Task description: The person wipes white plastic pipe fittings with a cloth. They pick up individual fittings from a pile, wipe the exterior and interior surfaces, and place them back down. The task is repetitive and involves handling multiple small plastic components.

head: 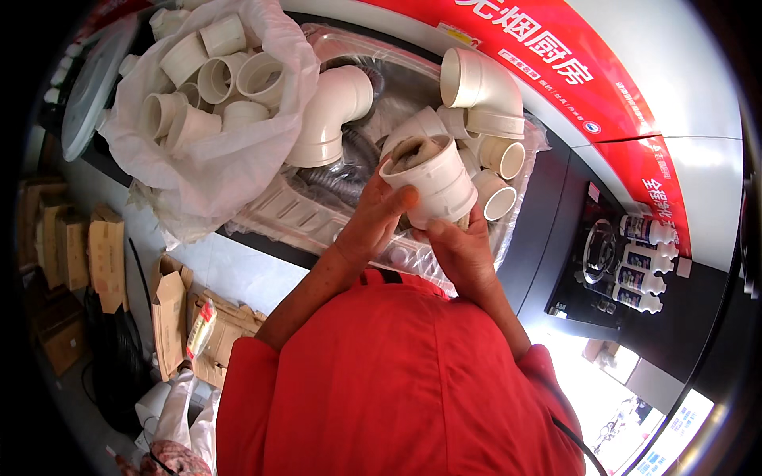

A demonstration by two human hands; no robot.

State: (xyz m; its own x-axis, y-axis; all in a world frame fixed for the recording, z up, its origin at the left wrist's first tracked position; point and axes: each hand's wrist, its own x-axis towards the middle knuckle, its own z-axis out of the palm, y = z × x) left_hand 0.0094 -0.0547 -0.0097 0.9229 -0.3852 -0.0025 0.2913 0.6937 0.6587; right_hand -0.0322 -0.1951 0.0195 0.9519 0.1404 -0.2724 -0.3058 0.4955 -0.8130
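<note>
Between my two hands is a short white plastic pipe coupling (437,187), tilted so that its upper mouth faces me. A brownish cloth (411,152) is bunched inside that mouth, and a bit of similar material shows at the lower end. My left hand (378,208) grips the upper left side, thumb across the outside. Around the lower end, my right hand (461,244) has its thumb and fingers closed. Just behind lie several white pipe fittings, among them a large elbow (330,113) and a second elbow (485,95).
The fittings rest in a plastic-wrapped sink (286,202) holding grey corrugated hose (351,160). Left of it stands a white plastic bag (262,169) full of pipe fittings. Several white bottles (640,279) stand on the dark counter at right. Cardboard (169,315) lies at lower left near a person (178,410).
</note>
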